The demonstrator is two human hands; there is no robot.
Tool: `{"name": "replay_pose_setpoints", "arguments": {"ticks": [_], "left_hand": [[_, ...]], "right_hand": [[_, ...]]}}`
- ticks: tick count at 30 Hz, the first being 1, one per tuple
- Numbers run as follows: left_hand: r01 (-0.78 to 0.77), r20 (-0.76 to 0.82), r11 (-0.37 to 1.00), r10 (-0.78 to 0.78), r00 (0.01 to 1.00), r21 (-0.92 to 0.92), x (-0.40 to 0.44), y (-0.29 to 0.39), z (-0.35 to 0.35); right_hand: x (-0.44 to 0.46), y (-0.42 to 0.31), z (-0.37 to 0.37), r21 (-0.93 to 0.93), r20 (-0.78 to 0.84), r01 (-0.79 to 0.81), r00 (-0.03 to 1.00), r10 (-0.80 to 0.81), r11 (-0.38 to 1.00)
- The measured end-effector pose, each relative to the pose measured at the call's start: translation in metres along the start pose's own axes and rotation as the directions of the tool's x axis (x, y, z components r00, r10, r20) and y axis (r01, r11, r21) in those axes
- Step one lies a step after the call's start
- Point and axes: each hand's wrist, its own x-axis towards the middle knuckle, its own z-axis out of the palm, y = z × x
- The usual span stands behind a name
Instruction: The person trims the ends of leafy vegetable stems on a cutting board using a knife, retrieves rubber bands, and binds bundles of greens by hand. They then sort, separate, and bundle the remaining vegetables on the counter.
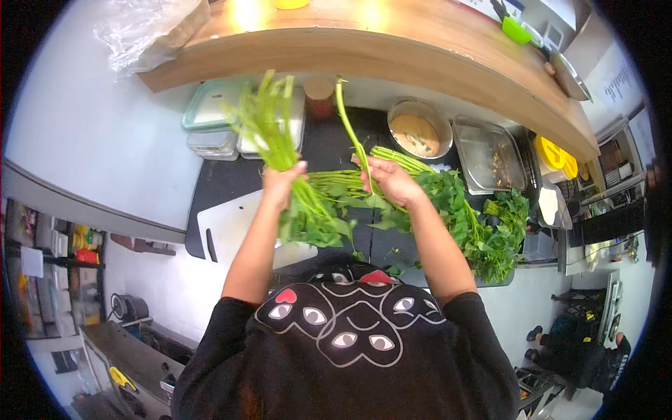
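Observation:
My left hand [283, 185] is wrapped round a bunch of leafy green stalks [274, 133], cut ends up and leaves hanging below the fist. The tops look smeared by motion. In my right hand [392, 180], pinched between the fingers, a single long green stalk [348, 124] stands nearly upright. Between and beyond the hands, more green stalks [336, 183] lie on the dark counter. A leafy heap [451, 199] spreads to the right of my right hand. Under my left forearm is a white cutting board [227, 224].
Lidded plastic containers [213, 143] stand at the back left, near a reddish-brown jar [319, 101]. A round metal bowl [420, 133] and a rectangular metal tray [490, 157] sit back right. A wooden shelf [364, 45] overhangs the counter. Another person [584, 350] is far right.

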Motion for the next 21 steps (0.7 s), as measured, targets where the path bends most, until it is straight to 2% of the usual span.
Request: {"name": "replay_pose_setpoints", "arguments": {"ticks": [2, 3, 4, 8, 11, 14, 17, 20, 21], "left_hand": [[0.007, 0.071, 1.000, -0.009, 0.997, 0.024, 0.001, -0.006, 0.026], [0.014, 0.104, 0.999, -0.010, 0.995, -0.037, 0.002, -0.009, 0.035], [0.028, 0.141, 0.996, -0.017, 0.990, -0.079, 0.002, -0.011, 0.041], [0.008, 0.183, 0.973, 0.036, 0.982, -0.231, -0.006, -0.005, 0.059], [-0.029, 0.205, 0.982, 0.068, 0.976, -0.188, -0.008, -0.002, 0.061], [-0.069, 0.190, 0.985, 0.098, 0.977, -0.158, -0.011, -0.001, 0.062], [-0.077, 0.194, 0.991, 0.096, 0.976, -0.105, -0.011, 0.003, 0.056], [-0.038, 0.233, 0.996, 0.055, 0.971, -0.078, -0.011, 0.003, 0.050], [-0.017, 0.259, 0.997, 0.035, 0.965, -0.073, -0.012, 0.003, 0.047]], "right_hand": [[0.007, -0.001, 0.015, -0.028, 0.000, 0.023, 1.000, -0.023, 0.999], [0.009, -0.002, 0.023, -0.041, -0.001, 0.033, 0.999, -0.033, 0.999], [0.010, -0.003, 0.032, 0.085, -0.045, 0.026, 0.999, -0.022, 0.996], [0.019, 0.010, 0.049, 0.007, -0.262, 0.148, 0.955, -0.141, 0.989], [0.019, 0.016, 0.047, -0.029, -0.252, 0.138, 0.957, -0.141, 0.990], [0.021, 0.020, 0.048, -0.129, -0.248, 0.195, 0.943, -0.222, 0.972], [0.014, -0.002, 0.051, -0.123, -0.139, 0.081, 0.985, -0.098, 0.989], [0.017, -0.010, 0.054, -0.350, -0.127, -0.029, 0.992, -0.017, 0.936], [0.018, -0.013, 0.052, -0.503, -0.123, 0.020, 0.988, -0.094, 0.864]]}}
